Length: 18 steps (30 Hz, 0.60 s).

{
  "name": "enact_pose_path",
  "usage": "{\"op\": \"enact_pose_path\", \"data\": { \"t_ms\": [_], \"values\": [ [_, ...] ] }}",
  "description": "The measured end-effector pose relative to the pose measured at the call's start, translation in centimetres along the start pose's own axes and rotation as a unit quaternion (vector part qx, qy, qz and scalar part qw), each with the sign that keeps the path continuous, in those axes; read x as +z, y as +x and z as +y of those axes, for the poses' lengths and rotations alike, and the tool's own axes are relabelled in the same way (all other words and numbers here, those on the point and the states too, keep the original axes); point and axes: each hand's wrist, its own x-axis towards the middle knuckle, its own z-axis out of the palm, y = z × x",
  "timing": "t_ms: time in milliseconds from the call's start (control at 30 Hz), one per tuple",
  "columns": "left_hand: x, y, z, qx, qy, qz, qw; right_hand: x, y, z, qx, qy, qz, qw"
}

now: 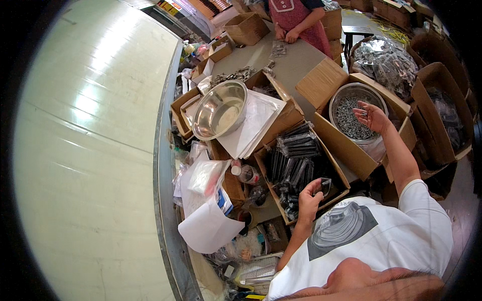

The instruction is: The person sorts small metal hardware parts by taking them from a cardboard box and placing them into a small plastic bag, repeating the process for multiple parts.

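My left hand (310,197) pinches a small clear plastic bag (326,187) over the near corner of a cardboard box (343,181). Inside that box lie several black long parts (290,169) in clear wrapping. My right hand (372,118) is palm up, fingers curled, above a round metal bowl (380,97). A few small grey screws (362,113) appear to rest in its fingers. Grey screws (347,118) fill the bowl, which sits in an open cardboard box (341,141) at the right.
An empty-looking steel basin (221,110) stands on white papers (261,120) left of centre. A plastic bottle (247,174) is beside the box of black parts. Bagged parts (384,60) are heaped at the far right. Across the table (293,62), another person (301,22) handles a small bag.
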Motion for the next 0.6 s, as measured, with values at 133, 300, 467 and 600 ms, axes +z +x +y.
{"op": "enact_pose_path", "data": {
  "t_ms": [133, 300, 467, 600],
  "values": [
    [-0.2, 0.0, -0.2, 0.020, 0.019, -0.004, 1.000, 1.3, -0.4, 0.0, -0.002, -0.020, 0.020, 1.000],
    [0.0, 0.0, 0.7, 0.003, 0.041, -0.003, 0.999, 6.1, -2.9, 3.0, 0.082, 0.020, -0.195, 0.977],
    [-0.4, 0.4, 0.0, 0.048, 0.026, -0.014, 0.998, 15.9, -10.0, 8.5, 0.221, -0.147, -0.275, 0.924],
    [-0.5, -0.3, 1.2, -0.034, 0.035, 0.005, 0.999, 18.2, -12.5, 9.9, 0.050, -0.402, -0.434, 0.805]
  ]
}}
